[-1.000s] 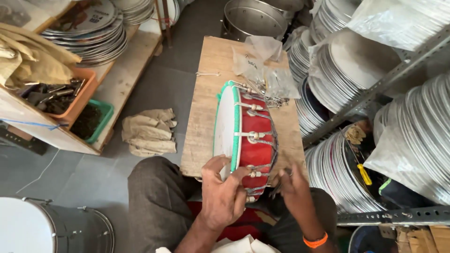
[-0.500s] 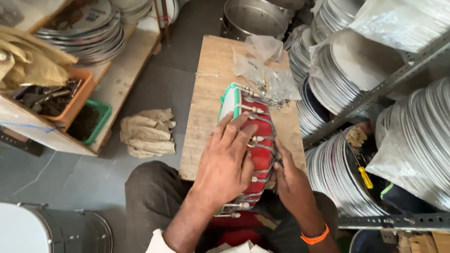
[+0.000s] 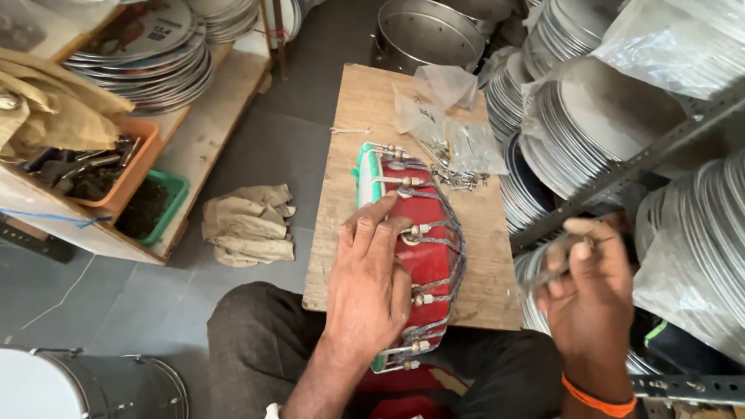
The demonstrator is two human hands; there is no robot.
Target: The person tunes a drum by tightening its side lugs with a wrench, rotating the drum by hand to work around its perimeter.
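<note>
A small red drum (image 3: pixel 423 264) with green-edged white heads and metal tension rods lies on its side on a wooden board (image 3: pixel 365 116). My left hand (image 3: pixel 372 279) lies flat on the drum's shell, fingers spread. My right hand (image 3: pixel 586 291) is raised to the right of the drum, off the board, with its fingers closed on a small metal part that is blurred. An orange band circles that wrist. Clear plastic bags (image 3: pixel 446 116) and a pile of loose metal hooks (image 3: pixel 458 180) lie on the board behind the drum.
Stacks of shiny metal drum rings (image 3: pixel 574 116) fill the racks on the right. A steel drum shell (image 3: pixel 431 31) stands beyond the board. Left: a folded cloth (image 3: pixel 248 225) on the floor, orange and green trays (image 3: pixel 116 182), a white-headed drum (image 3: pixel 85 384).
My left hand moved from the drum's near end up onto its shell. My right hand left the drum and lifted to the right. The drum tipped over toward the right.
</note>
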